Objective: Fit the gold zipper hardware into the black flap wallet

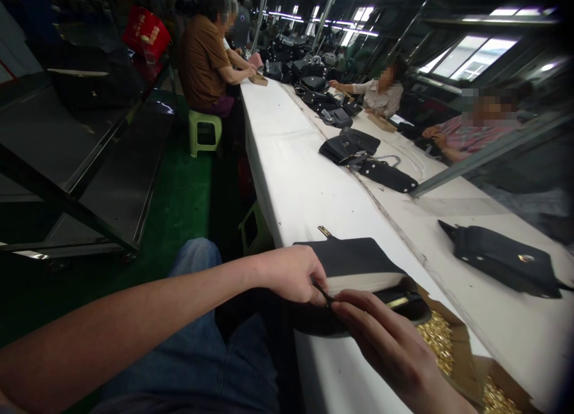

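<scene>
Dim workshop: metal cart [116, 180] far left, then green floor [182, 192], then white table [300, 180]. Left hand [298, 276] pinches a dark strip [323, 293] over the black bag [352, 255], which lies by the table's near edge, cream lining showing. Right hand [394, 336] has fingertips at the strip's end; thumb hidden, cannot tell if it grips. Judgement: best worked with short, firm pinches, bag body kept flat. Edges: table drops off left of the bag; white surface runs on ahead; carton [464, 336] of gold fittings [434, 342] crowds the right wrist.
</scene>
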A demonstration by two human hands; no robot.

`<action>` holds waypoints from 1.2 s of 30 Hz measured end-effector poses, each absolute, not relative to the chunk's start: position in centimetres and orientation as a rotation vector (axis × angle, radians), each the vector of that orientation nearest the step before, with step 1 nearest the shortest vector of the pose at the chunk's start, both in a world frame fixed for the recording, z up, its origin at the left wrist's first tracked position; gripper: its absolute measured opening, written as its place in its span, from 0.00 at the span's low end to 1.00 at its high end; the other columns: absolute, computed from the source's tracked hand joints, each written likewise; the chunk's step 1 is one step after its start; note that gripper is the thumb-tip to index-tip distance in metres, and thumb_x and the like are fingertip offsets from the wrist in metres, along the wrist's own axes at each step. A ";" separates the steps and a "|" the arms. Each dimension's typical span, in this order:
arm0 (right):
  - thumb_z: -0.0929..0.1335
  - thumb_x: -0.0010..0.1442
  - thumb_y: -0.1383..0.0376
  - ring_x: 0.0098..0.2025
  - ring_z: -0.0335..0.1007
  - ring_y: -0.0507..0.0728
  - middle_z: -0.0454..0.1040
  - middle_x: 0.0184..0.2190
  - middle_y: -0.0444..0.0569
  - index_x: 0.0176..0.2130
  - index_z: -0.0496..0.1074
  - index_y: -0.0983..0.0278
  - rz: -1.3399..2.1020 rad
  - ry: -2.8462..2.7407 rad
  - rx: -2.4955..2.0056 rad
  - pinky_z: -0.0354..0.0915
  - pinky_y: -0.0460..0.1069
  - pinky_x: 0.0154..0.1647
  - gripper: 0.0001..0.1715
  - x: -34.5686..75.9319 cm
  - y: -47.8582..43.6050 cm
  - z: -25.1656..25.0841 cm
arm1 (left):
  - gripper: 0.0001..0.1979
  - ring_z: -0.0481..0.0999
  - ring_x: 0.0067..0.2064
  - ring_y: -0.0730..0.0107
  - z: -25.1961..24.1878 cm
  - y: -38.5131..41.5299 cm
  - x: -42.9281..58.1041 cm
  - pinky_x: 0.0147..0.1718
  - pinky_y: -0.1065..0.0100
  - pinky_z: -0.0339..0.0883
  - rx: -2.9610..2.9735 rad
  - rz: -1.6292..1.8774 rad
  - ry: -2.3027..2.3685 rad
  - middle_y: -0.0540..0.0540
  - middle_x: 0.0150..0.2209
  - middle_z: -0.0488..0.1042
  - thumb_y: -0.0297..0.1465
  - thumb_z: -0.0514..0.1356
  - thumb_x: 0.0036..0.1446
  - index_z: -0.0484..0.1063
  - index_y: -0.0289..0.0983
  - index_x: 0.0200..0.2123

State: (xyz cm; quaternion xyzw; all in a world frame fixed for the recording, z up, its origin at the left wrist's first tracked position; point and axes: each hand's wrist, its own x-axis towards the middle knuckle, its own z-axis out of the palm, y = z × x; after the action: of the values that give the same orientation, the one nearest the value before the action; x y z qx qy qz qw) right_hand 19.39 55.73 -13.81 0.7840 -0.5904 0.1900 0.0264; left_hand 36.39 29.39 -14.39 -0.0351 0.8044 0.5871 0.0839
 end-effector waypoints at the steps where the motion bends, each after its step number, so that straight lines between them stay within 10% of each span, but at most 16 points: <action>1: 0.68 0.79 0.81 0.63 0.81 0.57 0.78 0.64 0.63 0.69 0.77 0.69 0.569 -1.810 2.441 0.79 0.46 0.60 0.25 19.3 55.7 -13.7 | 0.14 0.80 0.33 0.69 -14.4 29.4 36.4 0.35 0.71 0.70 -0.107 1.746 2.402 0.48 0.33 0.87 0.32 0.76 0.62 0.93 0.38 0.50; 8: 0.66 0.80 0.81 0.71 0.79 0.63 0.77 0.69 0.67 0.72 0.74 0.72 0.464 -1.710 2.418 0.78 0.51 0.67 0.27 18.9 56.5 -14.6 | 0.12 0.80 0.33 0.67 -13.8 29.8 36.0 0.36 0.71 0.70 -0.144 1.718 2.410 0.49 0.31 0.86 0.30 0.78 0.57 0.93 0.39 0.46; 17: 0.71 0.82 0.74 0.46 0.84 0.55 0.83 0.54 0.54 0.59 0.77 0.64 0.433 -1.816 2.204 0.76 0.49 0.48 0.11 21.4 54.8 -13.1 | 0.10 0.81 0.33 0.69 -14.6 29.7 36.4 0.34 0.73 0.70 -0.137 1.789 2.350 0.49 0.33 0.86 0.31 0.76 0.62 0.92 0.37 0.46; 29: 0.63 0.84 0.72 0.32 0.73 0.55 0.74 0.39 0.46 0.43 0.71 0.59 0.105 -1.957 2.457 0.64 0.53 0.31 0.15 21.7 53.4 -9.0 | 0.12 0.75 0.30 0.72 -14.9 30.1 36.8 0.32 0.72 0.65 -0.192 1.843 2.353 0.49 0.31 0.83 0.35 0.76 0.62 0.91 0.35 0.46; 36: 0.59 0.77 0.81 0.32 0.80 0.53 0.79 0.44 0.47 0.50 0.73 0.60 0.131 -2.029 2.456 0.69 0.50 0.29 0.22 22.2 53.9 -9.8 | 0.14 0.81 0.34 0.70 -15.2 29.5 36.7 0.34 0.73 0.68 -0.143 1.856 2.303 0.47 0.34 0.86 0.34 0.76 0.64 0.91 0.35 0.50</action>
State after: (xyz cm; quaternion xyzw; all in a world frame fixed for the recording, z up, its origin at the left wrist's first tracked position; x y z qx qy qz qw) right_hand 22.20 53.90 -9.75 0.7702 -0.6361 0.0412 -0.0233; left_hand 36.75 29.54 -15.19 -0.0479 0.7746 0.6242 0.0900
